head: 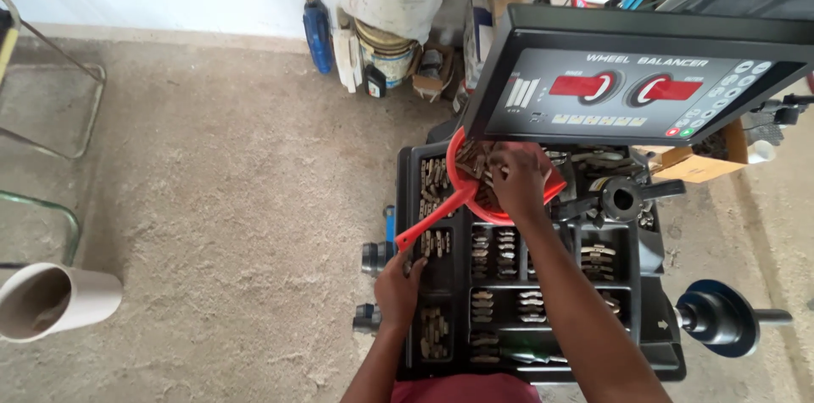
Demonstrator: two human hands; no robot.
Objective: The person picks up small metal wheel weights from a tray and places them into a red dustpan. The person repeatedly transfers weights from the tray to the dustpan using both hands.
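A black machine top with a compartmented tray point(644, 250) holds several small metal clip weights. On the tray's far part sits a red plastic pan point(462, 161) with a long handle, full of the same weights. My right hand point(515, 178) reaches into the pan, fingers curled among the weights; whether it grips one is hidden. My left hand point(398, 280) rests on the tray's left edge, near the end of the red handle point(432, 218), fingers bent over a left compartment point(434, 333).
The machine's control panel point(636, 81) with red displays overhangs the tray's far side. Its shaft and hub point(721, 316) stick out at right. Boxes, a bucket point(388, 51) and a blue bottle point(318, 30) line the wall. A white pipe point(51, 301) lies at left on the concrete floor.
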